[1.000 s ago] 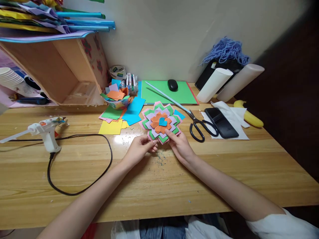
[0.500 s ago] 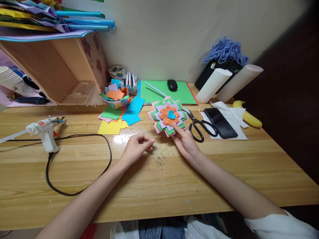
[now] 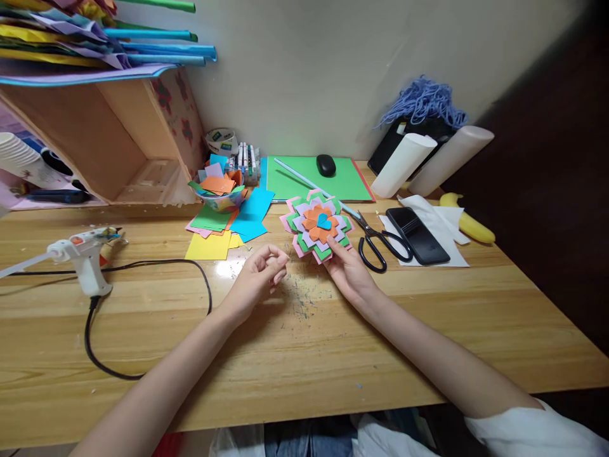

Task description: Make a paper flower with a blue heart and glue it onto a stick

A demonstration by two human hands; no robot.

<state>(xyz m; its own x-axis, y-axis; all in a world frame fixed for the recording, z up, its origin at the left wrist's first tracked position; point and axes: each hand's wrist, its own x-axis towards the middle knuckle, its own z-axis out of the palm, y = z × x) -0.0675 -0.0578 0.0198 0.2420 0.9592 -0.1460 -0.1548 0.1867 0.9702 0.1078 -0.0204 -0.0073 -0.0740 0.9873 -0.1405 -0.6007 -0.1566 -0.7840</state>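
Note:
My right hand (image 3: 349,273) grips a layered paper flower (image 3: 316,227) by its lower edge, thumb on top. Pink, green, lilac and orange petals ring a small blue piece at its middle. Left of the flower, my left hand (image 3: 261,276) hovers over the table with its fingers curled and thumb pressed toward them. Whether anything small is pinched there I cannot make out. Black-handled scissors (image 3: 373,257) lie just right of the flower. Sheets of coloured paper, among them a yellow one (image 3: 207,246), lie beyond my left hand, beside a paper-filled bowl (image 3: 223,201).
At far left a white glue gun (image 3: 88,260) stands with its black cord (image 3: 209,285) looping across the table. A phone (image 3: 419,235) on white paper and a banana (image 3: 476,228) lie at right. Behind are a green sheet (image 3: 295,181), a mouse (image 3: 326,165) and white rolls (image 3: 404,165).
My left hand has lifted slightly and shifted a little left, its fingers turning upward. My right hand still holds the paper flower. The whole view has moved slightly.

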